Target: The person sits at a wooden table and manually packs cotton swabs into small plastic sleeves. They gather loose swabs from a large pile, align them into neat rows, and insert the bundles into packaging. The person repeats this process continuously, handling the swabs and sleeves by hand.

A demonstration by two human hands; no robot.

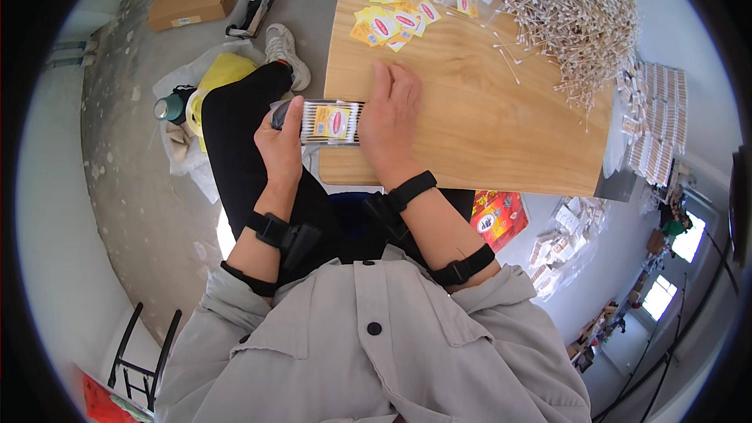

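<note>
The left hand (278, 141) is holding the left end of a clear pack of cotton sticks (323, 136), with its thumb lying on top and its other fingers hiding from view. That grip is closing around the pack, leaving no gap that is showing. The right hand (389, 113) is resting at the other end, with its fingers pointing away from the body and bending a little. Its palm is facing down and its thumb is hiding, so I cannot tell if it is pinching the pack or only touching it. The pack is lying flat between the two hands, with its long side going from left to right. So, from the left hand, the pack is reaching right, and from the right hand it is reaching left. Both hands are sitting close to it, one at each end. The pack is crossing the left edge of the wooden table (478, 129), with its left part sticking out past the wood. A yellow label (332, 121) is facing up on it. Farther away, yellow cards (384, 25) and a big pile of cotton sticks (568, 16) are lying on the table.
</note>
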